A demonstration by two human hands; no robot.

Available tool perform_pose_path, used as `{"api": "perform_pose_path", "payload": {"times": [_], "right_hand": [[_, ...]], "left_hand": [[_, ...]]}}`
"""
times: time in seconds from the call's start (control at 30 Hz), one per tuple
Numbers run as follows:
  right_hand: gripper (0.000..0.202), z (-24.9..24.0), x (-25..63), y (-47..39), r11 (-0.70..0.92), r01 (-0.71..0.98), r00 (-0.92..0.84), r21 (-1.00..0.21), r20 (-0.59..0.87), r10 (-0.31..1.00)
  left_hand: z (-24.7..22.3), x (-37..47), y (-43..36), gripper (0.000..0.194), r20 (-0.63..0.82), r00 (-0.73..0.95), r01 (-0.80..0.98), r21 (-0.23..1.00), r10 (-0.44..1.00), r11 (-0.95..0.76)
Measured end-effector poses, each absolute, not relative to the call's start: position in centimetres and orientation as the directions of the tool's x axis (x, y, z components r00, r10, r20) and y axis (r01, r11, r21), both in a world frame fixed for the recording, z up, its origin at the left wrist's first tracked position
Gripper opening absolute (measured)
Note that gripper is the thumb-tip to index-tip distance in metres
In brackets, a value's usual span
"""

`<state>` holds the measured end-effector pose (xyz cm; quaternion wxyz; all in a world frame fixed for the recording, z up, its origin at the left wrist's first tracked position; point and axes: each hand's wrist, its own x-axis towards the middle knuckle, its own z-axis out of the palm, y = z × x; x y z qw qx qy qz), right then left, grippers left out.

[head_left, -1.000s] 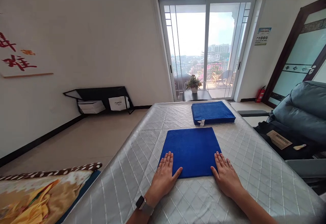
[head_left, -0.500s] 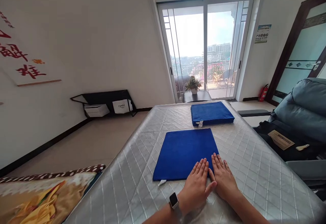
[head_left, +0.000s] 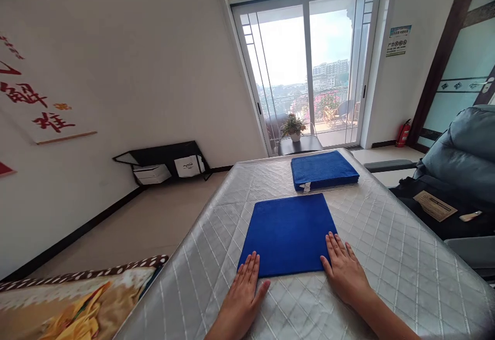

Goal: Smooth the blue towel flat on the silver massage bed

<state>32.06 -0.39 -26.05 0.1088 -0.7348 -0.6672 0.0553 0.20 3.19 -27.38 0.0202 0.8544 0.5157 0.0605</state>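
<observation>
A blue cloth (head_left: 290, 234), folded into a flat square, lies on the silvery quilted cover (head_left: 390, 268). My left hand (head_left: 243, 291) rests with fingers stretched out on the cloth's near left corner, hiding its white tag. On the near right corner lie the fingertips of my right hand (head_left: 346, 268), flat and a little apart, the thumb by the near edge. Neither hand grips anything. Just beyond is a neat stack of folded blue cloths (head_left: 325, 170) with a white tag at its near left corner.
A grey padded armchair (head_left: 460, 154) with a dark bag on it stands at the right. Patterned bedding (head_left: 69, 298) is at the lower left. Behind the quilted surface, a potted plant (head_left: 294, 127) sits on a chair before the sliding glass door (head_left: 305, 71). White boxes stand by the wall.
My left hand has slid left along the near edge of the cloth, from beside my right hand to the left corner. My right hand stays at the right corner. The view has shifted slightly.
</observation>
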Motion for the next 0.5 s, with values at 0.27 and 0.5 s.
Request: {"api": "perform_pose_path", "payload": {"times": [0.27,0.5], "right_hand": [[0.062,-25.2,33.1,-1.0,-0.048,0.956,0.097,-0.291,0.155,0.983],[0.025,-22.6,33.1,-2.1,0.186,0.895,-0.093,-0.407,0.238,0.967]], "left_hand": [[-28.2,-1.5,2.6,0.063,0.214,0.449,0.866,0.132,0.867,-0.482],[-27.8,-2.0,2.6,0.044,0.362,0.445,0.828,0.182,0.819,-0.53]]}}
